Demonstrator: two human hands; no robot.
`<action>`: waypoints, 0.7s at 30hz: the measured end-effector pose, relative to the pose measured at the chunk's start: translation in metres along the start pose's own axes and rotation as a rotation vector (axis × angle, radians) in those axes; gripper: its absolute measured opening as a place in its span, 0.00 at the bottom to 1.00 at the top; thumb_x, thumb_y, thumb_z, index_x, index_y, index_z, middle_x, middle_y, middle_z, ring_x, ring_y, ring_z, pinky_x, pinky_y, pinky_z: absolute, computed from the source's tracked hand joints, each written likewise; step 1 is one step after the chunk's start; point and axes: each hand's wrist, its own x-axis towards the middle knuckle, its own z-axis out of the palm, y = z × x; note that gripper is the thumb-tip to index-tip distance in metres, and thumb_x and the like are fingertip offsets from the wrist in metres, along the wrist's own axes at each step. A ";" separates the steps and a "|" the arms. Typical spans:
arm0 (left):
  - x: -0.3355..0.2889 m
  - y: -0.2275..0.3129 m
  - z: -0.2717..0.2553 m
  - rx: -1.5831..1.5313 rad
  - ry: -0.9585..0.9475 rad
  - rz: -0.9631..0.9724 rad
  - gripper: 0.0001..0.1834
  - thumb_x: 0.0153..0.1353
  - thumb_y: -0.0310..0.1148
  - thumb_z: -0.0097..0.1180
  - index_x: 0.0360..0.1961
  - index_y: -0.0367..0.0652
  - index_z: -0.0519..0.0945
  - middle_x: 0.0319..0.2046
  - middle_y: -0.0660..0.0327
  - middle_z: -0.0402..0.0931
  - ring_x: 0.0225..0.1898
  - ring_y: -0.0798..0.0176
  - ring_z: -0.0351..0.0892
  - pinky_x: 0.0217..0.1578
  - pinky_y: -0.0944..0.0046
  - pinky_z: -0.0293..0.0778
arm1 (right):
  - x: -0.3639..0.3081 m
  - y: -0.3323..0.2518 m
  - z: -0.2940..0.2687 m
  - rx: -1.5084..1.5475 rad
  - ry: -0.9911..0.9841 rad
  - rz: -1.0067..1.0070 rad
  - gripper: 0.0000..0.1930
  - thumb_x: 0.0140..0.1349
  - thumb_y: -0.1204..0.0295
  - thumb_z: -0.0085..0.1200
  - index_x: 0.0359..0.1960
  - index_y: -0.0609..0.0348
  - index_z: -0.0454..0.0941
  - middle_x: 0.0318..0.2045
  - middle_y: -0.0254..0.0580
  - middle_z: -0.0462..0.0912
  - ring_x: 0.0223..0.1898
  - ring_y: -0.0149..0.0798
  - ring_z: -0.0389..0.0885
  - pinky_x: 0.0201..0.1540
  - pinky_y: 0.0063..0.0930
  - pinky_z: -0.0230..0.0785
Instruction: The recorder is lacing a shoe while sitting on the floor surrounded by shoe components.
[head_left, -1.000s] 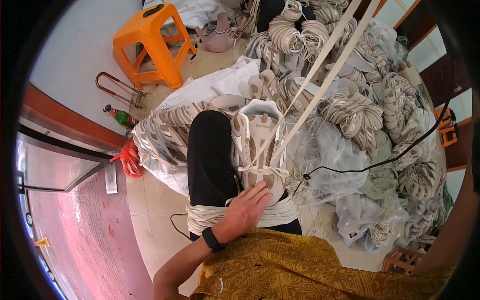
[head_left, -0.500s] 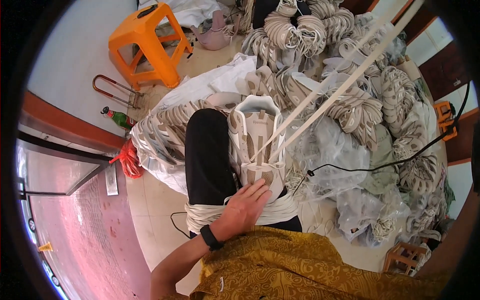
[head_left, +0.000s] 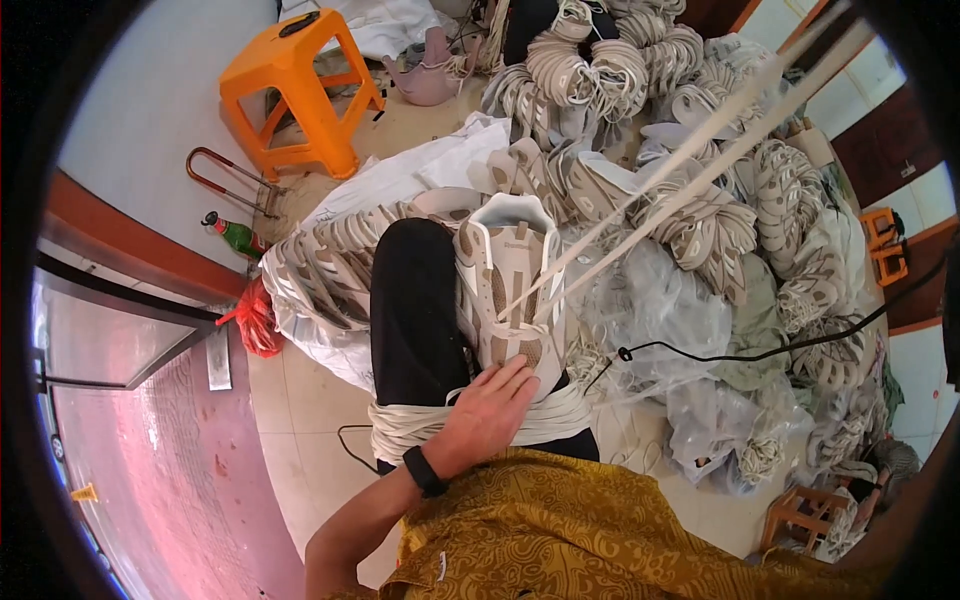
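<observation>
On my lap lies a beige and white shoe upper [head_left: 516,275], its padded collar pointing away from me and brown mesh showing at the toe. My left hand [head_left: 490,405] rests over the toe end, fingers together and closed on it; the thumb's grip is hard to see. Two long cream laces [head_left: 655,215] run taut from the upper's eyelets to the top right, past the picture's edge. My right hand is out of the picture; only a dark stretch of arm shows at the lower right rim. A bundle of pale laces [head_left: 400,430] lies across my thighs.
Rows of similar uppers [head_left: 700,225] cover the floor ahead and to the right. Clear plastic bags [head_left: 660,300] and a black cord [head_left: 760,357] lie at the right. An orange stool [head_left: 290,90], a green bottle [head_left: 238,237] and a red bag [head_left: 262,320] stand at the left.
The laces' upper ends have shifted slightly right and remain taut. My left hand stays on the toe. The whole view has turned a little.
</observation>
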 end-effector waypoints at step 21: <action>0.055 -0.046 -0.063 -0.846 0.357 -0.530 0.08 0.53 0.23 0.48 0.34 0.35 0.75 0.28 0.60 0.76 0.26 0.65 0.72 0.31 0.72 0.69 | -0.046 0.074 -0.011 -0.360 0.082 0.148 0.09 0.49 0.70 0.50 0.29 0.61 0.75 0.21 0.43 0.76 0.23 0.41 0.75 0.25 0.29 0.66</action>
